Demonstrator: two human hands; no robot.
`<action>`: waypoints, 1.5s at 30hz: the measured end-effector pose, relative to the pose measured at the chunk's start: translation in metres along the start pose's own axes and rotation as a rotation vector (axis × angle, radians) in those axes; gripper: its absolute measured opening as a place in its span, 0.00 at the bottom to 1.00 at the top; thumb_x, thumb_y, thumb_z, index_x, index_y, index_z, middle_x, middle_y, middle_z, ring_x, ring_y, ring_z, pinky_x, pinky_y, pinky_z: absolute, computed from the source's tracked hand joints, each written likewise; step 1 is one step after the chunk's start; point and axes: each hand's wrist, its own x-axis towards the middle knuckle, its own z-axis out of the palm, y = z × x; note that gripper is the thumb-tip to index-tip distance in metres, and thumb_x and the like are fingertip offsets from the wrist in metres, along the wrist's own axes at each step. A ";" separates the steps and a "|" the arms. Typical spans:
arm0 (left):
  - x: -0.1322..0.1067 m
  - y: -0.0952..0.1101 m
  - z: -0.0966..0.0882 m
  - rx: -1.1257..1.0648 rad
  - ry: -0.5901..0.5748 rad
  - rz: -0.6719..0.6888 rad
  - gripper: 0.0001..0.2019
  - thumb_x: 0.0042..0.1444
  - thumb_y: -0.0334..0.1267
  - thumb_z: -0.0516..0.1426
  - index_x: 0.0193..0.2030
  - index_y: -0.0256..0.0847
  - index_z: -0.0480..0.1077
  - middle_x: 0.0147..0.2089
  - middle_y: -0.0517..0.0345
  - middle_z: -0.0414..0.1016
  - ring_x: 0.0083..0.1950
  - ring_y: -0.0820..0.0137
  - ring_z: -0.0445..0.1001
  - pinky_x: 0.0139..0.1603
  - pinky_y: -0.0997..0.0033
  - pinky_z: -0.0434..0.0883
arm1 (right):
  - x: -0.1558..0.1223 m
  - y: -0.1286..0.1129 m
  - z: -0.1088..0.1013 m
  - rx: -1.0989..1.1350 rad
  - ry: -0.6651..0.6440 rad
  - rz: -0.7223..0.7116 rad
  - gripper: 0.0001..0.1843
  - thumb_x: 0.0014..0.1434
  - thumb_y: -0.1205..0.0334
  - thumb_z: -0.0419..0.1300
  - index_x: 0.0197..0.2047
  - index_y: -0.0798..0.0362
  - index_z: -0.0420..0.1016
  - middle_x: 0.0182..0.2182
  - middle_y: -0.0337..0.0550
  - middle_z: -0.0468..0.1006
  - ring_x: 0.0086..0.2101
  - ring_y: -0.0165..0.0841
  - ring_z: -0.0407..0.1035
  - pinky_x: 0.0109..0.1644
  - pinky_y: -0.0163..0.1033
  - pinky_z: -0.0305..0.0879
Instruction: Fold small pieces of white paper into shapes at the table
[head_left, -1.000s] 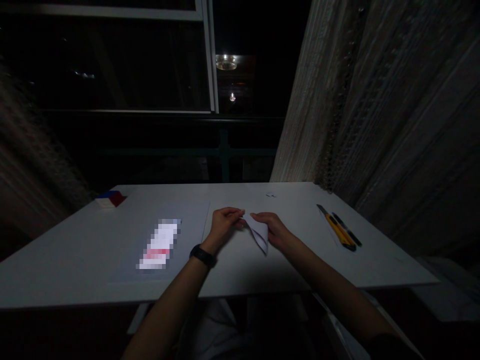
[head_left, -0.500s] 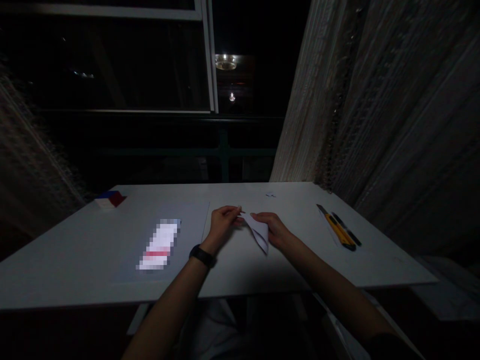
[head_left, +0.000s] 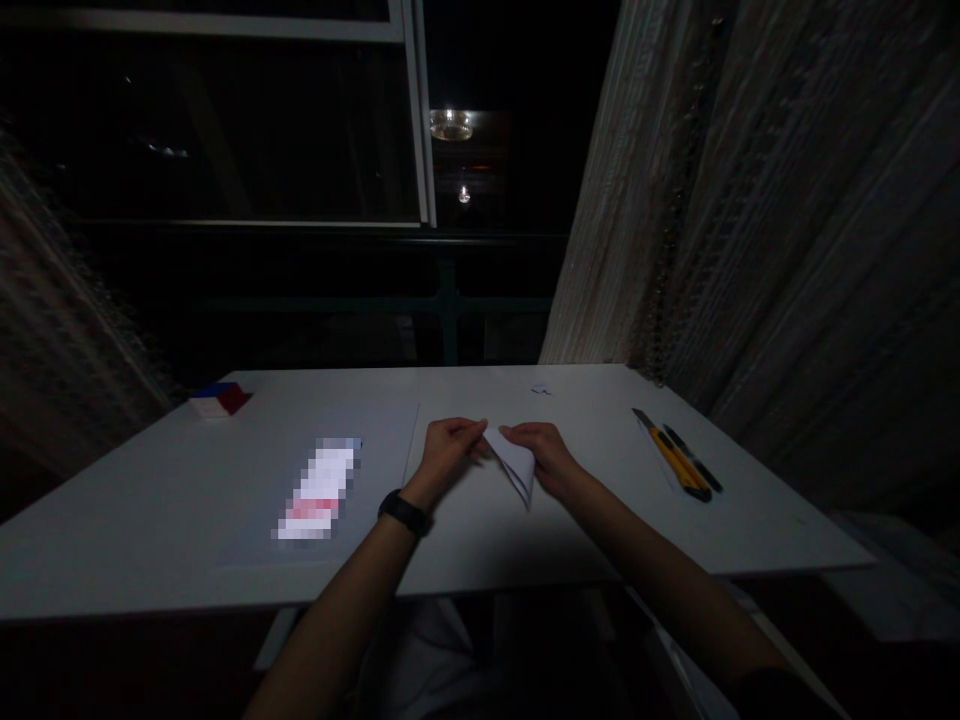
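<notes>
A folded piece of white paper (head_left: 516,464), narrowing to a point at its lower end, is held just above the white table between both hands. My left hand (head_left: 451,446), with a dark band on its wrist, pinches the paper's upper left corner between thumb and fingers. Gripping the upper right side is my right hand (head_left: 549,458), its thumb on top and its other fingers partly hidden behind the paper.
On the left, a lit phone (head_left: 319,490) with a blurred screen lies on a paper sheet (head_left: 390,450). A red, blue and white block (head_left: 220,399) sits far left. To the right are a yellow utility knife (head_left: 675,458) and a black pen (head_left: 694,458). Small scraps (head_left: 541,390) lie at the back.
My left fingers have closed onto the paper's upper corner. The paper's folded layers lie closer together, and its lower tip has shifted slightly left.
</notes>
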 end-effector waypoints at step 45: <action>0.006 -0.008 -0.004 0.149 0.293 0.186 0.18 0.45 0.51 0.59 0.27 0.33 0.74 0.23 0.53 0.75 0.23 0.71 0.72 0.22 0.75 0.66 | 0.002 0.008 0.002 -0.001 -0.097 0.030 0.26 0.38 0.66 0.70 0.40 0.53 0.63 0.25 0.38 0.76 0.20 0.30 0.71 0.22 0.36 0.72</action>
